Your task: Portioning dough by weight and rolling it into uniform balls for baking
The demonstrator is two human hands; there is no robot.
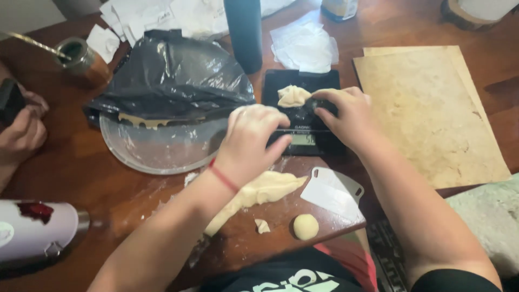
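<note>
While both hands work over the black kitchen scale, the right hand pinches the edge of a small piece of dough that sits on the scale's platform, thumb and fingertips closed together on the piece. The left hand hovers just in front of the scale with a red string around its wrist; its fingers curl downward and close together, the thumb reaching toward the scale's display, but I cannot tell whether they grip anything.

Near the table's front edge lies a long log of dough, stretching diagonally under the left forearm. Just beside it sit a tiny dough scrap and 1 rounded dough ball. A white plastic scraper rests flat on the wooden table, between the scale and the ball.

To the left of the scale, a clear round bowl holds more dough, half covered by a crumpled black plastic bag. Behind the scale stand a dark cylindrical bottle and some white paper sheets. On the right, 2 tan boards lie stacked, well apart from the hands.

At the left edge, another person's hand holds a dark object, and a white insulated flask lies on its side near the front corner. A metal cup with a straw stands at the far left.
</note>
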